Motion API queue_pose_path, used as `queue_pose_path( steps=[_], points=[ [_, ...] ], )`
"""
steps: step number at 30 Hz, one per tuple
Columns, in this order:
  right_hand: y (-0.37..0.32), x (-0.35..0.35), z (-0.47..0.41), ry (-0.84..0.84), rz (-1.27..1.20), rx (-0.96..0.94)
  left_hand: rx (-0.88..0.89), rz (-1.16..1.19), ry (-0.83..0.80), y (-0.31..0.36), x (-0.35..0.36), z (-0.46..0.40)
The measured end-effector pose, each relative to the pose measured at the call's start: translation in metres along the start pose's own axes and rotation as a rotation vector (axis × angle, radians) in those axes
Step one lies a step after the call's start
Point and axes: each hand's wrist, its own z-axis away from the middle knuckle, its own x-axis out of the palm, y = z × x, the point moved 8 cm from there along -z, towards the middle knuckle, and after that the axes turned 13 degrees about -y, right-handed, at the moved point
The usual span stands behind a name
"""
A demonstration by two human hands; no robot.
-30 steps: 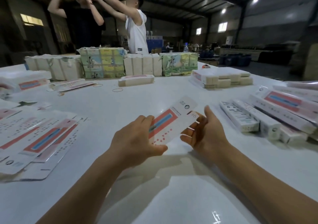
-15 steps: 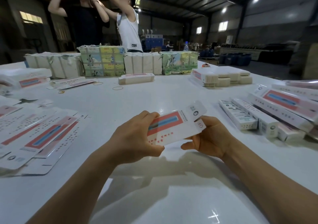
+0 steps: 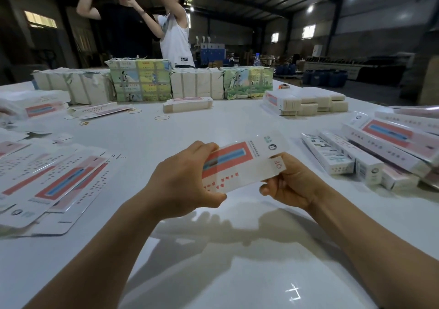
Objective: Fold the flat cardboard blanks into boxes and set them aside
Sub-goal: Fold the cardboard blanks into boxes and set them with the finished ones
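Note:
A white cardboard blank (image 3: 240,163) with a red and blue panel hangs above the white table (image 3: 213,273) between both hands. My left hand (image 3: 183,180) grips its left end, thumb underneath and fingers curled over the top edge. My right hand (image 3: 292,180) holds the right end from below, fingers curled round the lower edge. The blank is partly opened, with one side panel bent down toward me. Flat blanks (image 3: 47,180) lie spread at the left. Folded boxes (image 3: 370,152) are piled at the right.
Bundled stacks of blanks (image 3: 140,80) line the far edge, with a white stack (image 3: 306,102) at the back right. A single folded box (image 3: 187,104) and rubber bands (image 3: 162,118) lie mid-table. Two people (image 3: 152,23) stand behind the table.
My right hand closed under the blank's right end, having been open beside it. The blank tipped flatter and its side panel folded down. The view shifted slightly nearer.

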Motion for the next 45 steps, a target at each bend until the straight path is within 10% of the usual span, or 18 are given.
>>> queue_pose_path(
  steps=[12, 20, 24, 34, 40, 45],
  points=[
    [0.028, -0.004, 0.008, 0.091, 0.182, 0.310, 0.054, -0.361, 0.014, 0.013, 0.009, 0.000],
    [0.027, -0.011, 0.005, 0.209, 0.233, 0.430, -0.101, 0.103, -0.066, -0.011, -0.008, -0.002],
    [0.002, -0.002, -0.003, 0.096, 0.249, 0.141, -0.090, 0.507, -0.106, -0.033, -0.026, 0.009],
    [0.002, 0.010, -0.006, 0.219, 0.510, -0.078, -0.122, 0.648, -0.269, -0.029, -0.002, -0.004],
    [0.011, -0.008, -0.001, 0.436, 0.363, 0.008, -0.257, -0.252, -0.151, -0.024, 0.013, -0.017],
    [0.013, -0.005, -0.003, 0.424, 0.311, 0.051, -0.268, -0.156, -0.034, -0.023, 0.019, -0.018]
  ],
)
